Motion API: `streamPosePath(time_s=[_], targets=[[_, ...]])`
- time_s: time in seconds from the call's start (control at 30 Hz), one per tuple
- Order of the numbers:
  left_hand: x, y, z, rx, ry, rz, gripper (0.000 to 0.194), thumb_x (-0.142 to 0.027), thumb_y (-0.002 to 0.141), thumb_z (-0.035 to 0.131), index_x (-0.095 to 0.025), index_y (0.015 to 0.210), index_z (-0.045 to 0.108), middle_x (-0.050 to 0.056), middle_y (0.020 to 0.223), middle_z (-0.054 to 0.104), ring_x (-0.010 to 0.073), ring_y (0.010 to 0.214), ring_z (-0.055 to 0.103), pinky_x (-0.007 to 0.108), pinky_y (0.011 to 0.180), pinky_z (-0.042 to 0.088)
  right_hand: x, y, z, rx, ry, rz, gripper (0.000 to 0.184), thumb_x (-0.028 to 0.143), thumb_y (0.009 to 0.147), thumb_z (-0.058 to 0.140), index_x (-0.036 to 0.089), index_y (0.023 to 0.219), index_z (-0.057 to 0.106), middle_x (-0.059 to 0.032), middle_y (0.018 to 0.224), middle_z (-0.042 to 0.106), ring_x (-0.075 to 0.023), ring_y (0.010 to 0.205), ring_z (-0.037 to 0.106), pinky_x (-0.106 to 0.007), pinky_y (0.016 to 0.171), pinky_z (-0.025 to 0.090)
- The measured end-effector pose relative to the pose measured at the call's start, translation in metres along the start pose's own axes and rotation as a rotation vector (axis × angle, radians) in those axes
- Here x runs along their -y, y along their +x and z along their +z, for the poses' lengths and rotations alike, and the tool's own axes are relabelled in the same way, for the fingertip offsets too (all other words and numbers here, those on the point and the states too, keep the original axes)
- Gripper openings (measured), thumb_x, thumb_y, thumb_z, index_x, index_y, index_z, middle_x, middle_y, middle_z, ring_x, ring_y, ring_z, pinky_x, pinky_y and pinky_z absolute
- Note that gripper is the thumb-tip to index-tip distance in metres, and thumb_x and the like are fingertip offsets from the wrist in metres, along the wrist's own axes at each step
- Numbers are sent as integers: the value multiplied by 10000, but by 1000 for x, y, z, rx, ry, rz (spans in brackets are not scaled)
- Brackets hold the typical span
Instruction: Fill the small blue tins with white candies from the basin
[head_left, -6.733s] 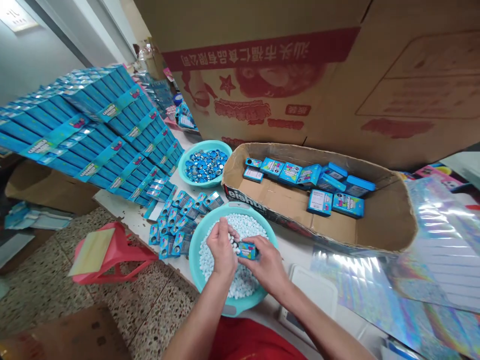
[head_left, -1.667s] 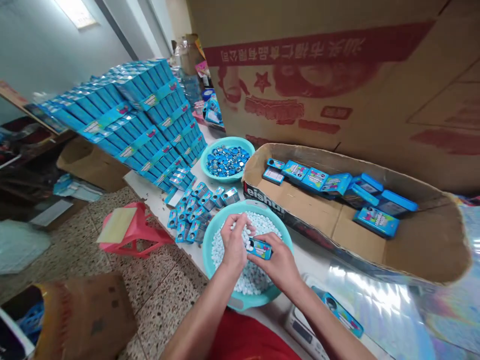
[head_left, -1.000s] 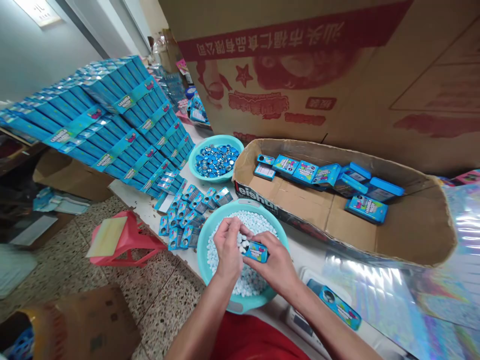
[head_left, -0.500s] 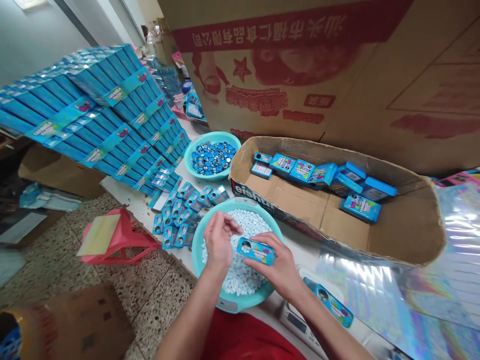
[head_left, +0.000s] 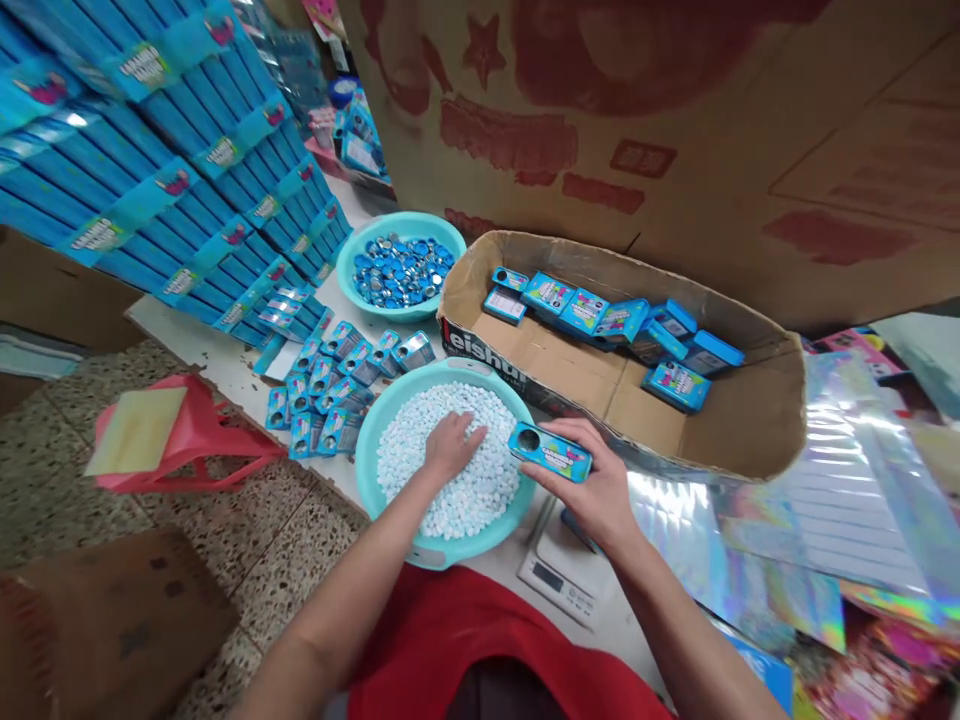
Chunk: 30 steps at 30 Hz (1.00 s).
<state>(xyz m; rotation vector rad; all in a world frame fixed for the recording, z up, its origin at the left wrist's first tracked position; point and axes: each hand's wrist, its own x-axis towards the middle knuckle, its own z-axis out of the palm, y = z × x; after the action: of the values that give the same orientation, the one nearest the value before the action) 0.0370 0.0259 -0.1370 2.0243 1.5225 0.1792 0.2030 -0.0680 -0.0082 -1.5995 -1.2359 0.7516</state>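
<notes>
My left hand [head_left: 450, 447] lies palm down on the small white candies [head_left: 457, 490] that fill a teal bowl [head_left: 444, 556], its fingers spread flat over them. A small blue tin [head_left: 550, 452] with a round hole at its left end is gripped in my right hand [head_left: 596, 495]. That hand hovers just right of the bowl's rim, above a white digital scale [head_left: 561, 575] at the table's front edge.
A second teal bowl [head_left: 346, 288] holds shiny blue caps. Open blue tins [head_left: 330, 390] lie between the bowls. A low cardboard tray [head_left: 757, 440] holds several closed tins. Stacked blue boxes [head_left: 150, 180] rise at left, a big carton [head_left: 675, 130] behind, holographic sheets [head_left: 787, 540] at right, a red stool [head_left: 202, 445] on the floor.
My left hand dropped from beside the tin down onto the candies. My right hand carried the tin to the right, out over the scale. The camera tilted down and closer.
</notes>
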Motion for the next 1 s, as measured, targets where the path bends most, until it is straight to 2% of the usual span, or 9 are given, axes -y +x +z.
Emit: streamPosePath(time_s=[0.1,0.23,0.3,0.37,0.47,0.53,0.63,0.73,1.0], targets=[[11,-8,-3,-71,-308,-112,130,-350,743,624,-222,764,627,21,795,593,201,827,541,289,750,391,-5,-3,4,40,16,101,342,370,658,774,221,931,631,-25,896,631,-193,812,609,-312,728,491],[11,-16,-17,-138,-772,-287,249,-411,695,630,-194,609,543,-23,577,504,133,590,493,241,589,388,-10,-9,10,50,13,171,379,367,637,789,216,938,615,-16,871,656,-198,791,618,-305,718,483],[1,-21,-31,-129,-1015,-380,280,-445,688,629,-192,650,515,-39,554,487,103,492,456,218,485,358,-11,-11,14,54,-16,155,369,372,643,782,214,932,613,-21,889,656,-202,802,619,-309,726,480],[-13,-28,-50,-85,-1337,-459,294,-406,636,691,-194,710,502,-53,558,499,83,433,438,192,413,316,-13,-12,20,58,-60,120,348,370,659,769,211,924,608,-29,902,649,-209,822,616,-319,741,477],[-36,-36,-77,-49,-1658,-414,299,-355,620,707,-192,741,488,-51,587,526,69,427,464,163,383,301,-15,-14,35,69,-132,50,318,338,677,757,210,923,602,-39,911,644,-225,870,608,-339,767,471],[-49,-39,-88,-96,-1730,-342,280,-354,641,689,-185,741,489,-33,630,560,84,482,527,168,417,357,-13,-14,47,94,-177,9,310,303,674,761,213,923,601,-46,914,646,-238,890,605,-353,775,469],[-62,-40,-96,-218,-1709,-276,260,-338,663,683,-181,743,491,-20,654,584,114,544,581,212,498,439,-5,-12,61,131,-198,-38,312,271,667,767,222,926,599,-44,907,654,-243,884,609,-361,768,469],[-68,-39,-101,-333,-1664,-221,260,-329,678,684,-185,744,478,-42,607,553,105,500,555,220,493,435,5,-9,67,121,-201,-55,325,275,666,773,217,934,598,-48,915,659,-249,892,613,-372,772,464],[-75,-39,-110,-407,-1590,-209,222,-311,685,673,-174,752,512,-37,618,553,99,532,551,222,532,446,11,-1,66,162,-238,-88,323,260,654,778,213,923,606,-44,899,663,-250,876,610,-371,755,451]])
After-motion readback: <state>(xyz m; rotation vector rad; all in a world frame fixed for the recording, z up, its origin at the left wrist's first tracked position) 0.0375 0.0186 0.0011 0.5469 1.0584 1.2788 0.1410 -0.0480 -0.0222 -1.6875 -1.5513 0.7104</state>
